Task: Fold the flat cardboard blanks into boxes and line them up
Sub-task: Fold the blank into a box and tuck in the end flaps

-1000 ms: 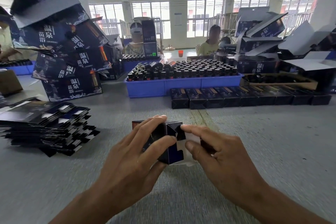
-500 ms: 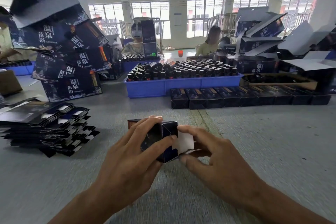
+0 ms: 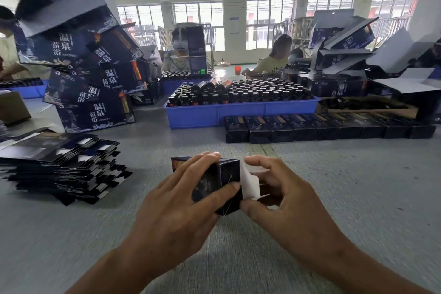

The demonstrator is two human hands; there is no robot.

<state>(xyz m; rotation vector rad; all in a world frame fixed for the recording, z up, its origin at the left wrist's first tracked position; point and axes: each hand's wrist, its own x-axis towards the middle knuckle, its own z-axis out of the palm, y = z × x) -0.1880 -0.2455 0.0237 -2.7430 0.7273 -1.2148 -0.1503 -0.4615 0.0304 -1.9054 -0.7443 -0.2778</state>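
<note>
The room is lit brightly by daylight from the big windows (image 3: pixel 269 24) at the back, which look washed out. Soft shadows are cast on the grey worktop (image 3: pixel 358 198). Straight lines are bent near the edges, and the bottom corners are smeared with blur.

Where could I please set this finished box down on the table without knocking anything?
Bare grey table lies right of the right hand, in front of the row of folded boxes. Another strip runs between the left hand and the stack of flat blanks. Behind the row it is crowded.
</note>
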